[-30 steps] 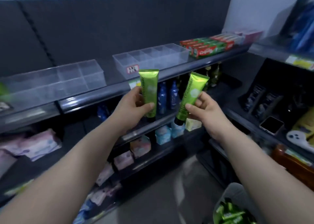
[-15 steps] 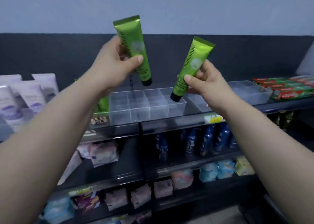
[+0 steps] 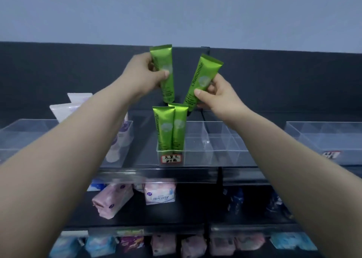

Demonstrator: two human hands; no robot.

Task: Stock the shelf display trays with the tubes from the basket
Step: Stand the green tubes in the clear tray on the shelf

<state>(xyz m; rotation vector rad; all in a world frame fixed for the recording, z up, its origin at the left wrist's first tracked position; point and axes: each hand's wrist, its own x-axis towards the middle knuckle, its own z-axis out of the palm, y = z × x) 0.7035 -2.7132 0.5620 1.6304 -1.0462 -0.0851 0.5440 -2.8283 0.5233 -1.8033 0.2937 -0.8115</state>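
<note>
**Two green tubes held above the clear tray**

The left hand [image 3: 146, 75] grips a green tube [image 3: 163, 72] nearly upright, thumb across its front, cap end down. The right hand [image 3: 217, 93] pinches a second green tube [image 3: 201, 81], tilted with its crimped top leaning right; its cap is hidden behind the stocked tubes. Both arms reach up and far from the near corners. Just below, two matching tubes [image 3: 170, 128] stand upright, touching, in the left compartment of a clear display tray [image 3: 215, 156] on the top shelf. A handwritten label [image 3: 171, 158] on the tray front is unreadable. White tubes [image 3: 62, 109] at left are partly covered by the left forearm. Lower shelves hold blurred pink packets [image 3: 159, 193].
</note>
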